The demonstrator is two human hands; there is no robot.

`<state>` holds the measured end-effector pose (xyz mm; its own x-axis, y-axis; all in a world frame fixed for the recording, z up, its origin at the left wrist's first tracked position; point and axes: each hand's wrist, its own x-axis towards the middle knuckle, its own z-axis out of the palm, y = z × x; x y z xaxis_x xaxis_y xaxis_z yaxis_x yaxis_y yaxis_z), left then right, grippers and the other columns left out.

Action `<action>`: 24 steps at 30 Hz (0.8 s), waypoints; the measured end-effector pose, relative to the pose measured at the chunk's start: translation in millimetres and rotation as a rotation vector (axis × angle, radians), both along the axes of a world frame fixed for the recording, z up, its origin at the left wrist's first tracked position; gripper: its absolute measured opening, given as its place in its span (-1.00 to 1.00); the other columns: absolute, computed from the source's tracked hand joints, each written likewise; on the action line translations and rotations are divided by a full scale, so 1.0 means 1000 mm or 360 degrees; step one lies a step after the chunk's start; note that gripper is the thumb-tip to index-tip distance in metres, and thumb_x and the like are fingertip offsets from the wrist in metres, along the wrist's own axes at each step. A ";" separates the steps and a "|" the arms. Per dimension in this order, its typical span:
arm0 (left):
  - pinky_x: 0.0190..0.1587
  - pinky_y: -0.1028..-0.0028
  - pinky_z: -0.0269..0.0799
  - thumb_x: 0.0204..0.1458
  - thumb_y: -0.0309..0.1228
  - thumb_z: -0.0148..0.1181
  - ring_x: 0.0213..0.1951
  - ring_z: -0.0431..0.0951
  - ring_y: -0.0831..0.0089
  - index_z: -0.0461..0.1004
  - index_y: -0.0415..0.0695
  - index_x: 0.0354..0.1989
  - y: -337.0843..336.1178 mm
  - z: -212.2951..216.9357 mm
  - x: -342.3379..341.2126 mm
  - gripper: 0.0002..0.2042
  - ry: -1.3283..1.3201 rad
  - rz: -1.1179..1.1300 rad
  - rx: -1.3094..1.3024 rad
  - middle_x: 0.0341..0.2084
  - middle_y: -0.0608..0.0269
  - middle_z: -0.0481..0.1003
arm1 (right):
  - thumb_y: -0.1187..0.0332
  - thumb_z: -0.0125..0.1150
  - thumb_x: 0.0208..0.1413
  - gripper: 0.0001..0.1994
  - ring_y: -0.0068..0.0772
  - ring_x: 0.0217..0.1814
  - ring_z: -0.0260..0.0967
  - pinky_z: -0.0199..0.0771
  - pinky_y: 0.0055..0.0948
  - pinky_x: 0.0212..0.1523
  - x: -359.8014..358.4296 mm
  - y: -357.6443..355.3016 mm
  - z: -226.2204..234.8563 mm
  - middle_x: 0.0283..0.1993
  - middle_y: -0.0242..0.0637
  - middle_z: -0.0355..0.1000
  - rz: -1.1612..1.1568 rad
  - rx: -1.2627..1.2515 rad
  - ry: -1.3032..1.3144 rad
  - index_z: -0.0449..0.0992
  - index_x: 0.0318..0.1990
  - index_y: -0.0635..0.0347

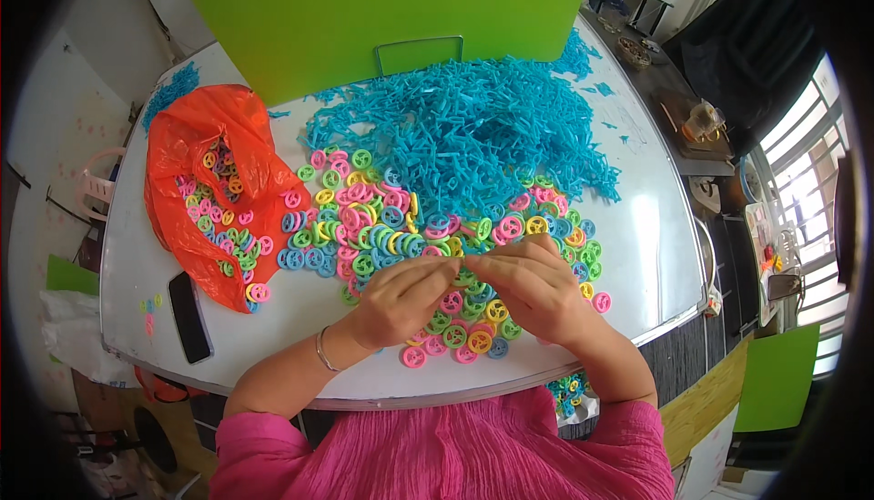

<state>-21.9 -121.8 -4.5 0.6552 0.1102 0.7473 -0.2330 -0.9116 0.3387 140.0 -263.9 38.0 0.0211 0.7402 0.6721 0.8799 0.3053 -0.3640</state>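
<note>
Plastic rings (391, 227) under both hands' fingers (451, 268), orange bag (205, 150) at left.

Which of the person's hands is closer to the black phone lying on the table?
Left. The left hand is over the coloured rings, to the right of the black phone with bare table between them. The right hand lies farther right, beyond the left hand.

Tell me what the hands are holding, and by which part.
Left hand and right hand pinch a small green piece between their fingertips; the exact grip point is hidden.
</note>
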 end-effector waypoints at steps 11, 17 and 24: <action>-0.31 0.46 0.58 0.10 -0.46 0.24 -0.32 0.63 0.40 0.48 -0.24 -0.16 0.001 0.010 0.005 -0.82 0.0350 0.0029 -0.1688 -0.33 0.14 0.59 | 0.70 0.23 -0.05 -0.53 -0.17 -0.03 0.51 0.48 -0.29 -0.02 0.019 -0.004 -0.003 0.01 -0.05 0.49 0.0115 -0.0048 0.0452 0.43 0.09 0.26; -0.29 0.50 0.57 0.19 -0.34 0.15 -0.34 0.60 0.49 0.48 -0.24 -0.16 0.010 0.012 0.006 -0.79 0.0689 -0.0645 -0.2755 -0.38 0.22 0.57 | 0.70 0.29 -0.16 -0.41 -0.19 0.06 0.42 0.50 -0.33 -0.07 0.029 0.004 0.006 0.27 -0.13 0.27 0.0190 -0.0094 -0.0543 0.50 0.07 -0.14; -0.28 0.51 0.58 0.18 -0.32 0.16 -0.34 0.60 0.51 0.47 -0.24 -0.13 0.011 0.014 0.005 -0.77 0.0813 -0.0729 -0.2969 -0.37 0.24 0.55 | 0.51 0.34 -0.19 -0.57 -0.34 -0.03 0.41 0.50 -0.42 -0.13 0.021 -0.001 0.001 0.13 -0.30 0.37 0.0261 0.0167 -0.0811 0.57 -0.09 -0.15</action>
